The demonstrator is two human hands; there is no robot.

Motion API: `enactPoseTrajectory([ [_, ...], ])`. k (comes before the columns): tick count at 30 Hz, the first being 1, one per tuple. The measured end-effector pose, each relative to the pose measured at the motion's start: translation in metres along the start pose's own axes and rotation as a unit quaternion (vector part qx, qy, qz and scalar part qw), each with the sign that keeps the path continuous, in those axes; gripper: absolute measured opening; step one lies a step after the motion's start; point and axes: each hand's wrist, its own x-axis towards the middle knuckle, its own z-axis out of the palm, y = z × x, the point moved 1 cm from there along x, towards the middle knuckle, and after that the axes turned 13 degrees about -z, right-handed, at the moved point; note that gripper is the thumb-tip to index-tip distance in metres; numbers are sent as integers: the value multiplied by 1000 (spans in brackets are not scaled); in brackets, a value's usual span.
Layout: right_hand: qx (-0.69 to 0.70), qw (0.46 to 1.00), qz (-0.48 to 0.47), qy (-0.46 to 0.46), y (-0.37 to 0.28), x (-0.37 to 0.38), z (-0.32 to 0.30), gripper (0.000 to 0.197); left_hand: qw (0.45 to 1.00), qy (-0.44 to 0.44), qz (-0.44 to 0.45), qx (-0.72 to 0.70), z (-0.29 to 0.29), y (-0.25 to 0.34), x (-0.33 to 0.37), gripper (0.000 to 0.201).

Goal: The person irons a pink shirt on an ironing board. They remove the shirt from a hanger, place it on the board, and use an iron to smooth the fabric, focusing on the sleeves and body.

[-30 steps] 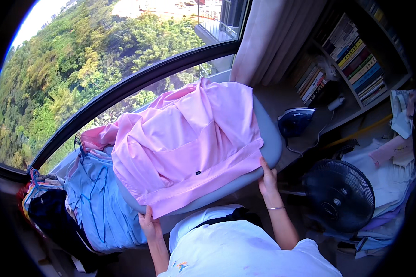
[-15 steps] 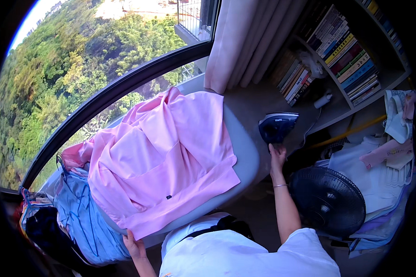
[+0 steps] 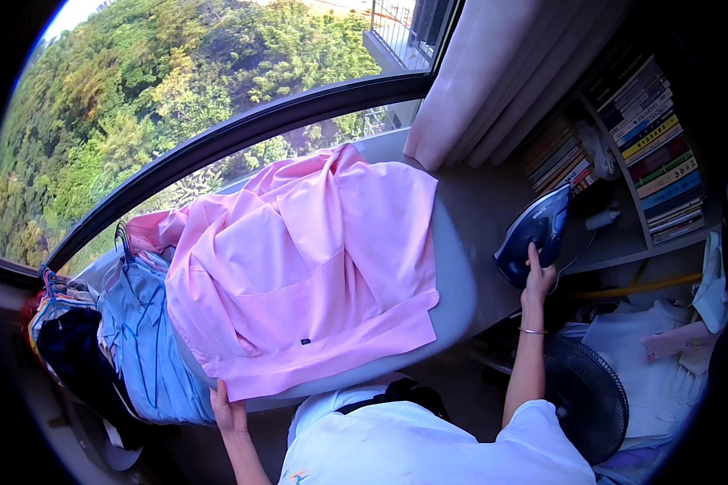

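Observation:
A pink garment with a wide hem band and a small dark tag lies spread, with soft folds, over a grey-blue ironing board. At its near left corner my left hand pinches the hem by the board's edge. To the right of the board, my right hand is wrapped round the handle of a dark blue iron. The iron is tilted, its pointed end toward the bookshelf, and it is apart from the garment.
Light blue clothes and dark clothes hang on hangers at the left. A black fan stands by my right forearm, near piled white clothes. Beyond are a window frame, a curtain and a bookshelf with books.
My right hand has closed on the iron's handle and tipped the iron up. My left hand stays at the hem. The whole view has swung, shifting the board and shelf rightward.

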Motion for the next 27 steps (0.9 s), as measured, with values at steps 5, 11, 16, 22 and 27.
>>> enactPoseTrajectory([
  [5, -19, 979, -103, -175, -128, -16, -25, 20, 1000, -14, 4, -15, 4, -1, 2, 45],
  [11, -99, 864, -270, -412, -239, -73, 20, 31, 998, -53, 7, -15, 4, 0, 2, 44],
  [16, -137, 677, -468, -552, -270, -158, 86, 52, 998, -62, 19, -20, 9, -1, 4, 45],
  [22, -292, 530, -478, -636, -268, -220, 124, 69, 996, -88, 14, -5, 4, 3, 9, 39],
  [27, -322, 549, -440, -633, -259, -201, 119, 70, 998, -57, 20, -30, 10, 7, -1, 39],
])
